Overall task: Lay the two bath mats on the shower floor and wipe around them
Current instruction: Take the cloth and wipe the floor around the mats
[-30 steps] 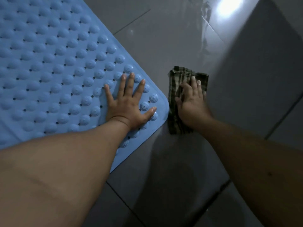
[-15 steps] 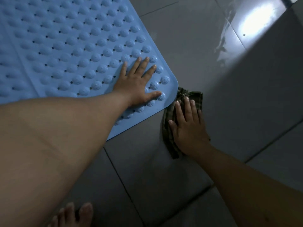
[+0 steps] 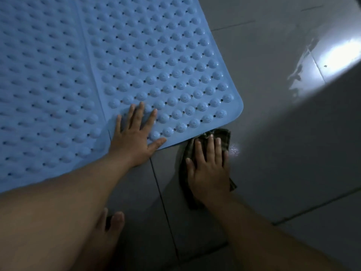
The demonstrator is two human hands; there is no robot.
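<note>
Two blue studded bath mats lie side by side on the grey tiled floor: the right mat [image 3: 166, 61] and the left mat [image 3: 43, 85], meeting along a seam. My left hand [image 3: 136, 135] rests flat with spread fingers on the right mat's near edge, close to the seam. My right hand [image 3: 210, 169] presses flat on a dark checked cloth [image 3: 223, 136] on the tiles, just below the right mat's near right corner. The cloth's far end touches the mat's edge.
My bare foot [image 3: 114, 223] stands on the tiles below my left forearm. Wet, shiny floor with a bright reflection [image 3: 336, 55] lies at the upper right. Dark grout lines [image 3: 162, 196] cross the grey tiles.
The cloth and my right hand slid from the mat's right side round its corner to below its near edge. My left hand shifted left along the mat. The view swung, showing both mats.
</note>
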